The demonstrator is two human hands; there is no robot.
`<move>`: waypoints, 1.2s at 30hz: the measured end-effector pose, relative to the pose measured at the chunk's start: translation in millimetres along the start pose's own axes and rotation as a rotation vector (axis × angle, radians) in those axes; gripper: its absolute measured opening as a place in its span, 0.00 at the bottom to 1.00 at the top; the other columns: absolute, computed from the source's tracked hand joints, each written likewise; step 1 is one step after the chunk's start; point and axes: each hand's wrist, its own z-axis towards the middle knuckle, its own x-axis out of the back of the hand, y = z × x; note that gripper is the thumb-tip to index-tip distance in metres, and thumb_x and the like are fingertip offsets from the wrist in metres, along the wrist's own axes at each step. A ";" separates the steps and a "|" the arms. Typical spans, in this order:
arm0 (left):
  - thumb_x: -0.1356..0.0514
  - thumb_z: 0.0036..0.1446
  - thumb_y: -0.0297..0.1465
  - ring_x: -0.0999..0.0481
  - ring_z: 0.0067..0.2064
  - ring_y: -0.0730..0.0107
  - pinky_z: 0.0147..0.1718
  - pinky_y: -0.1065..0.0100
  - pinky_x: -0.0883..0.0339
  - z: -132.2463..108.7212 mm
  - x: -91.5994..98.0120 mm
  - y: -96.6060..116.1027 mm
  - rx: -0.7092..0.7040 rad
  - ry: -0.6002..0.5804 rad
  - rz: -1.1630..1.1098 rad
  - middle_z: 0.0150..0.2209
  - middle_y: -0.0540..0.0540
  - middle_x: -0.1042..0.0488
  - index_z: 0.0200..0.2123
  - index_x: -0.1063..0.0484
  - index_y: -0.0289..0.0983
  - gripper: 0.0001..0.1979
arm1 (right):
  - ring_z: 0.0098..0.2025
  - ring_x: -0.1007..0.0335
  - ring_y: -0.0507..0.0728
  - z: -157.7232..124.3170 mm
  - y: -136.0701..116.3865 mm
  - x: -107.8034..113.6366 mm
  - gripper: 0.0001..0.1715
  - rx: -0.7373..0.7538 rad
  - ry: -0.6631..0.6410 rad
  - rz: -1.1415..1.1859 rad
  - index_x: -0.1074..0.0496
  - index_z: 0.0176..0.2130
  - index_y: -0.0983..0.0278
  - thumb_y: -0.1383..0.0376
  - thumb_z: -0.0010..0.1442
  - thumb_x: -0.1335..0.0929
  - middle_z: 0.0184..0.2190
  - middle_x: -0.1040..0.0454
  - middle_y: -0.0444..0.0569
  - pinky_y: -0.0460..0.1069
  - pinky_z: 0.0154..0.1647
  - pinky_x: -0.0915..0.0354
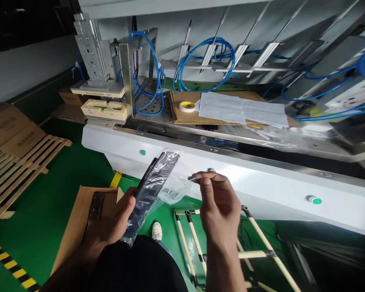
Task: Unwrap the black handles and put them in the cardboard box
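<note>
Bagged black part [153, 184] lies in left hand [121, 219].

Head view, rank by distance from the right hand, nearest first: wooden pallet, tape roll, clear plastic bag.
From the right hand:
1. Clear plastic bag: just left, its loose edge at the fingertips.
2. Tape roll: ahead, on the flat cardboard.
3. Wooden pallet: far left of the view.
</note>
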 end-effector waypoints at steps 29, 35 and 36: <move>0.53 0.70 0.54 0.20 0.51 0.69 0.53 0.70 0.24 20.5 -31.3 -8.4 -0.279 0.249 0.236 0.54 0.35 0.22 0.57 0.33 0.34 0.30 | 0.34 0.35 0.52 -57.5 34.9 -68.4 0.28 -0.364 -0.142 0.174 0.35 0.43 0.60 0.44 0.61 0.24 0.31 0.33 0.40 0.48 0.38 0.33; 0.50 0.71 0.50 0.23 0.54 0.67 0.56 0.66 0.27 29.0 -31.7 -41.1 -0.550 0.295 0.411 0.53 0.35 0.24 0.58 0.33 0.34 0.28 | 0.28 0.36 0.51 -56.8 33.8 -73.9 0.27 -0.459 -0.121 0.108 0.33 0.33 0.62 0.47 0.53 0.21 0.26 0.30 0.41 0.48 0.31 0.36; 0.50 0.71 0.49 0.23 0.55 0.66 0.56 0.66 0.27 30.7 -32.2 -46.2 -0.590 0.316 0.444 0.54 0.35 0.24 0.58 0.33 0.34 0.27 | 0.28 0.33 0.52 -56.4 32.2 -73.8 0.27 -0.498 -0.142 0.088 0.30 0.32 0.63 0.46 0.52 0.21 0.26 0.27 0.44 0.48 0.31 0.34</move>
